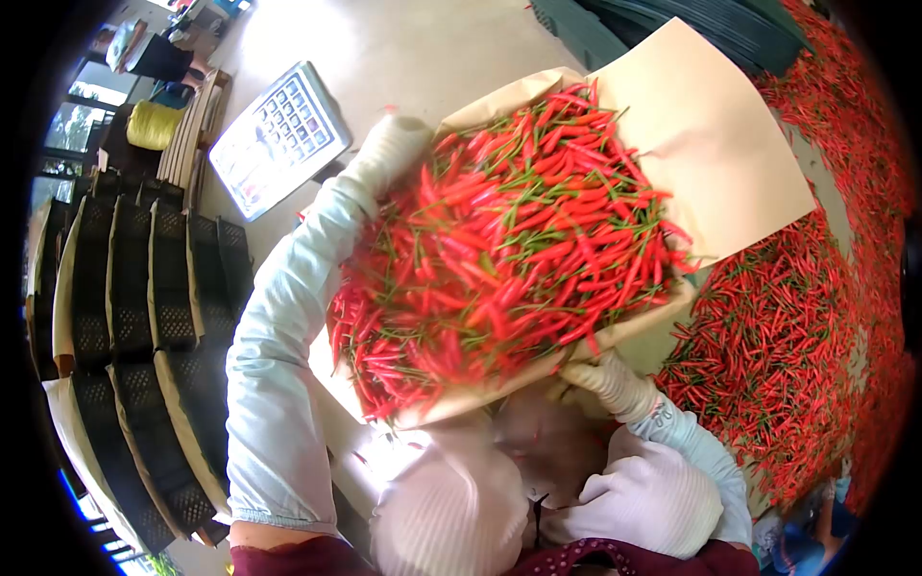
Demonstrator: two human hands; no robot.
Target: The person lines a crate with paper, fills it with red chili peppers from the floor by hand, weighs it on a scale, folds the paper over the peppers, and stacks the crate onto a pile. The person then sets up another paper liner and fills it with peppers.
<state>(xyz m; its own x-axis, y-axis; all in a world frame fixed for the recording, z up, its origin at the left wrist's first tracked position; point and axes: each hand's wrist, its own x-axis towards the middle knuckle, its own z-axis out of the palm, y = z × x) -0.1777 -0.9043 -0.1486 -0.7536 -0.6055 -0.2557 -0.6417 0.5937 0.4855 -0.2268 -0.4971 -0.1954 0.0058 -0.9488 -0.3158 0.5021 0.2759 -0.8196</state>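
Slender red chili peppers (567, 216), many with green stems attached, lie heaped at all angles inside a tan kraft-paper liner (639, 331), reaching its rim. Those nearest the liner's flap (715, 134) look sharp; some toward its middle blur. The flap, broad and lightly creased, spreads outward, chilies overlapping its base.

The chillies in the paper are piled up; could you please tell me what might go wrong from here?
Some chillies lie right at the edge of the paper, so a few might spill over. The right hand is at the near edge, so a tug there could crease or tear the paper.
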